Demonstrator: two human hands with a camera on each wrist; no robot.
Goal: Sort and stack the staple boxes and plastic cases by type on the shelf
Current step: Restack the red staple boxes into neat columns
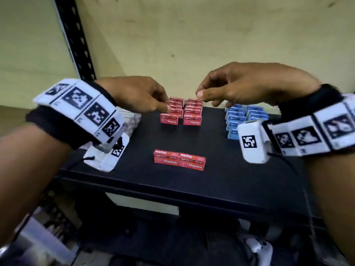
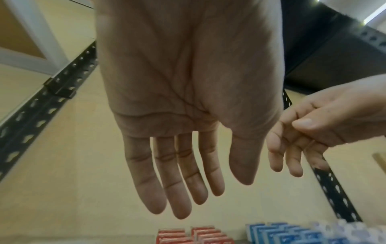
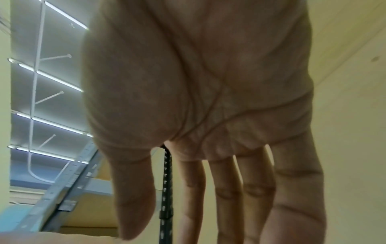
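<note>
Red staple boxes stand in two rows, a left row [image 1: 172, 112] and a right row [image 1: 193, 114], at the back of the black shelf [image 1: 221, 175]. Two more red boxes [image 1: 179, 160] lie side by side near the front. Blue staple boxes [image 1: 238, 116] fill the right side. Clear plastic cases [image 1: 132, 120] sit at the left, partly hidden by my left wrist. My left hand [image 1: 165, 104] hovers at the left red row; in the left wrist view its fingers [image 2: 181, 189] are straight and hold nothing. My right hand [image 1: 205, 98] hangs above the right red row, fingers loosely bent, nothing in it.
A black perforated upright [image 1: 75, 39] rises at the back left against a pale yellow wall [image 1: 192, 35]. Below the shelf's front edge [image 1: 172, 191] lies a lower level with blurred clutter [image 1: 57, 237]. Bare shelf surface lies between the front red pair and the back rows.
</note>
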